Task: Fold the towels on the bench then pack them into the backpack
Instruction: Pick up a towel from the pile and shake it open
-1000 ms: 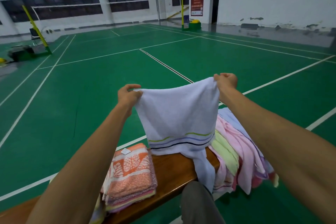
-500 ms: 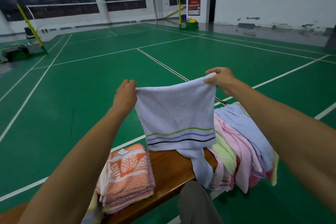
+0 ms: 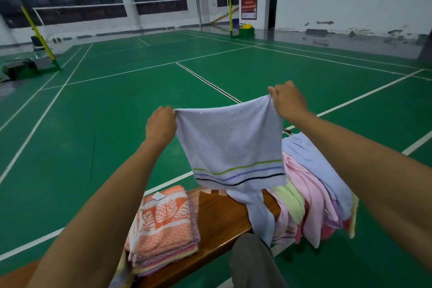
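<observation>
Both hands, left hand point(image 3: 160, 125) and right hand point(image 3: 288, 100), pinch the white towel's point(image 3: 230, 145) top corners, its length hanging toward the near bench point(image 3: 217, 214).

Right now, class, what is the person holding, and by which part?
A pale lavender terry towel with striped border, held up by its two top corners: left hand pinches one, right hand the other.

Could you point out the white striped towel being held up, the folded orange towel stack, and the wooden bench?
White striped towel point(image 3: 230, 140), head view, on its plain middle.
Folded orange towel stack point(image 3: 167, 222), head view, on the top towel's leaf pattern.
Wooden bench point(image 3: 222, 213), head view, on bare seat between the piles.
</observation>
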